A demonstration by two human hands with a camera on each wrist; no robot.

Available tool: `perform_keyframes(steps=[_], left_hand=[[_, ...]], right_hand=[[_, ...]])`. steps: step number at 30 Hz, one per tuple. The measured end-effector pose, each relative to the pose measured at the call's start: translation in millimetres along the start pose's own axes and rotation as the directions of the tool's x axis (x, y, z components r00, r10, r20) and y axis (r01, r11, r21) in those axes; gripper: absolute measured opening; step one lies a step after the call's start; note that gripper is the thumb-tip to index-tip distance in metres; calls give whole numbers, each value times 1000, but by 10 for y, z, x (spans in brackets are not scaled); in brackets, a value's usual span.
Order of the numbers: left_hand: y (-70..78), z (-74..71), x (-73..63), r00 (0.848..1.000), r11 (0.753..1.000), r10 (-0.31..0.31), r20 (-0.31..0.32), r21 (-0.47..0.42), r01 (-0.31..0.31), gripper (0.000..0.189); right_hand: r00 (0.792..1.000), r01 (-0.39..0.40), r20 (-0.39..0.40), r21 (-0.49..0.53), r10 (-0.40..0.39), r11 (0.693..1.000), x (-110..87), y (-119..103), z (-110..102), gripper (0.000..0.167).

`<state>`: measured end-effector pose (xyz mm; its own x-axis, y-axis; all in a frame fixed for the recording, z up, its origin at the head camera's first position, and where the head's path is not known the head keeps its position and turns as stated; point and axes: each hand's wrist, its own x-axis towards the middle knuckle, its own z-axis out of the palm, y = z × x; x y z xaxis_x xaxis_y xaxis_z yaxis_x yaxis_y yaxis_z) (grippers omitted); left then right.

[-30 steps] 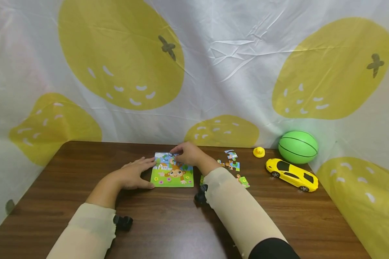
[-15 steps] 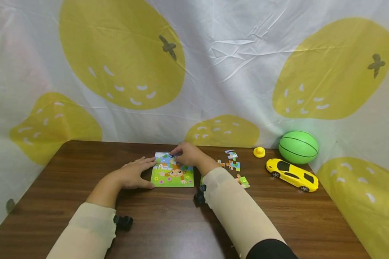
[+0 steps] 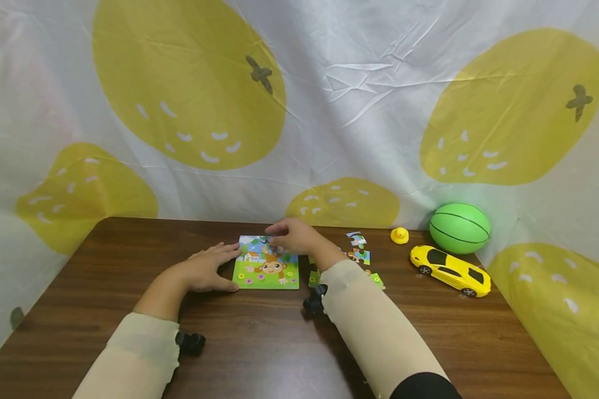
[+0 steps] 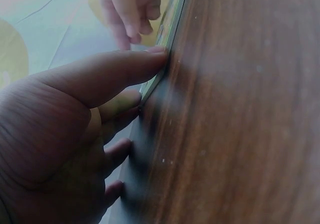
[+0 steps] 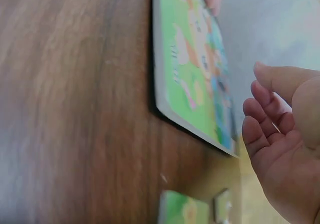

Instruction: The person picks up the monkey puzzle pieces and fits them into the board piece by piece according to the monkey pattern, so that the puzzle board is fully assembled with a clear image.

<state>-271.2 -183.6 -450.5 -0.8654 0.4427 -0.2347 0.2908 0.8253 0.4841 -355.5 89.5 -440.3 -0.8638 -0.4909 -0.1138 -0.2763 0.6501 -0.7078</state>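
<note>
A square jigsaw puzzle board with a monkey picture lies flat on the wooden table. My left hand rests beside its left side, thumb at the near corner and fingers along the edge with the other fingertips. In the left wrist view the thumb lies against the board's rim, fairly straight. Above the far right part of the board hovers my right hand. The right wrist view shows its fingers loosely bent, holding nothing, apart from the board. The board's far right corner is hidden behind this hand.
Several loose puzzle pieces lie right of the board, partly hidden by the right forearm. Farther right are a yellow rubber duck, a green ball and a yellow toy car. A fruit-print curtain stands behind the table.
My right hand has come up slightly off the board and shifted a little right, its fingers loosening. My left hand and the board have stayed put.
</note>
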Motion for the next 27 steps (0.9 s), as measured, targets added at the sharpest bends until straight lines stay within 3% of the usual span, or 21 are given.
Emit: perform_keyframes(steps=[10,27], left_hand=[[5,5,5,1000,1000,1,-7,19,-1,97],[18,-13,-38,1000,1000,13,-7,19,-13,97]], right_hand=[[992,94,-81,-50,-98,994,-349,98,-346,41],[974,-34,-222,16,37,999,-939,785,-955,43]])
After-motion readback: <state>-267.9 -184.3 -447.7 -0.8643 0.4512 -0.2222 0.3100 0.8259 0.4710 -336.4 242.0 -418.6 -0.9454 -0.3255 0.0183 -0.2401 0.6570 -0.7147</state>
